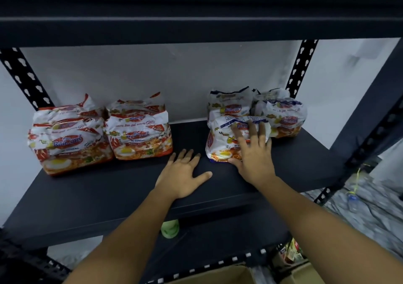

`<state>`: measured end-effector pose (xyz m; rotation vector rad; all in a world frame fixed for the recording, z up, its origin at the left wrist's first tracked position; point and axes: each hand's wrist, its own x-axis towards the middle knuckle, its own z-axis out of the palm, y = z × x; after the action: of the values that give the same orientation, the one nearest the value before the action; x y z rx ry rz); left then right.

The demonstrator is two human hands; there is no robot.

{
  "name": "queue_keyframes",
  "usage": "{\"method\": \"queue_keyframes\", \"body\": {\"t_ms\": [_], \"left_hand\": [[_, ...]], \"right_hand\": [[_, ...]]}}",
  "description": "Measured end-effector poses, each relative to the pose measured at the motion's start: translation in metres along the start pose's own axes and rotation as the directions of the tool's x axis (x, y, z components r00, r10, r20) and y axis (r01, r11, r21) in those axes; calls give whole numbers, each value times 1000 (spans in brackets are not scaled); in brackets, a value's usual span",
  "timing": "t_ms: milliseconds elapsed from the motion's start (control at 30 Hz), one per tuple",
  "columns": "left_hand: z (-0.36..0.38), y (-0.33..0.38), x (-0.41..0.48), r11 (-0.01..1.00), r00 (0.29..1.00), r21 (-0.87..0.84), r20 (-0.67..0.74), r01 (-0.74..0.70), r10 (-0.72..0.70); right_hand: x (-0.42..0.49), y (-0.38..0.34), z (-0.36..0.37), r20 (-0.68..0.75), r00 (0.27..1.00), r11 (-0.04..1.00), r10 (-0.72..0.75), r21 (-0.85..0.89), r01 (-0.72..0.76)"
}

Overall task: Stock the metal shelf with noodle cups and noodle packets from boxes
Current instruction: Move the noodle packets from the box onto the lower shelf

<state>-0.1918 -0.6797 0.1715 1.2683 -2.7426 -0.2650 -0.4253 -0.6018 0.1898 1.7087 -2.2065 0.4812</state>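
Stocking looks partly done: on the black metal shelf (109,196), two red noodle packets (139,131) stand at the left and a cluster of blue noodle packets (281,118) at the right, with bare board between and a cardboard box (218,275) below, contents unseen. The right hand (253,153) lies flat, fingers spread, on the front blue packet (220,140), pressing rather than gripping; the left hand (181,174) rests open on the board. A green cup (170,229) stands on the lower tier, and a white wall (152,70) is behind

matt dark metal shelf (130,196), glossy crinkled plastic packets (139,131)
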Motion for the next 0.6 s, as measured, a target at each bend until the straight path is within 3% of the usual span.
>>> {"method": "queue_keyframes", "body": {"t_ms": [167, 600], "left_hand": [[-1, -2, 3, 1000, 1000, -1, -10, 2, -2], [-1, -4, 9, 1000, 1000, -25, -11, 1, -1]], "right_hand": [[24, 2, 7, -24, 999, 996, -27, -90, 25], [63, 13, 36, -59, 997, 999, -54, 4, 54]]}}
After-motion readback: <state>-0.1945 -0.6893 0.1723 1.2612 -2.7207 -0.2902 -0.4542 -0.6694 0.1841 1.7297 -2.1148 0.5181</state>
